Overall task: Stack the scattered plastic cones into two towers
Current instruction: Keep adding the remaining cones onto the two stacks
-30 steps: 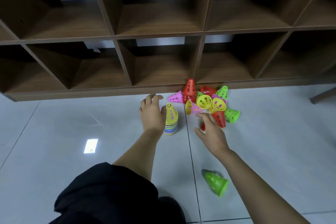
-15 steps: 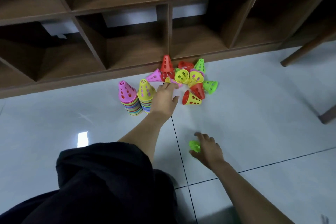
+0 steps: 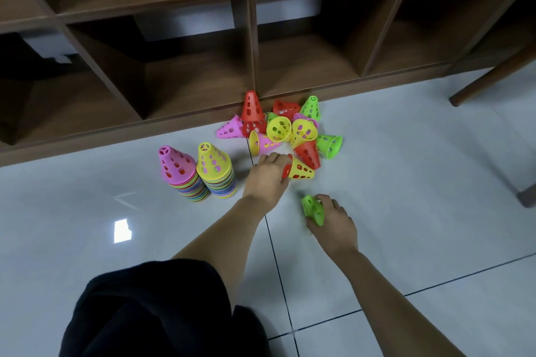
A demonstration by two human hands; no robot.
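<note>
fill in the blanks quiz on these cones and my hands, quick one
The held cone in the right hand is ___.
The lying cone gripped by the left hand is ___ outside, with red showing at its mouth.
Beside the yellow-topped tower stands a second tower topped in ___.
Missing words: green; yellow; pink.
</note>
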